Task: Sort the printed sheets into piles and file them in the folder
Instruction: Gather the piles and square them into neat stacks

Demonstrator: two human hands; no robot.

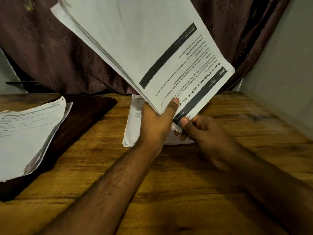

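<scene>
Printed sheets (152,44) in a thick stack stand tilted up above the wooden table (186,184), their far end rising toward the top of the view and their near corner held low between my two hands. My left hand (155,122) grips that corner from the stack's left, thumb (174,103) pressed flat on the top page and the other fingers curled beneath, out of sight. My right hand (203,133) sits just right of the stack's corner, thumb and forefinger pinching the edge of the lowest pages, which peel a little away from the rest. The top page faces me upside down, with dark bars across it and a heading about shoe rack organization and insole cleaning. Directly under the stack, a second pile of sheets (133,119) lies flat on the table, partly hidden by my left hand and wrist. Well to the left of the stack, a dark brown folder (81,119) lies open on the table, and more printed pages (28,133) rest on it, their corners curling. Behind the stack hangs a maroon patterned curtain (59,48), and to the stack's right a pale grey wall (284,73) meets the table edge.
</scene>
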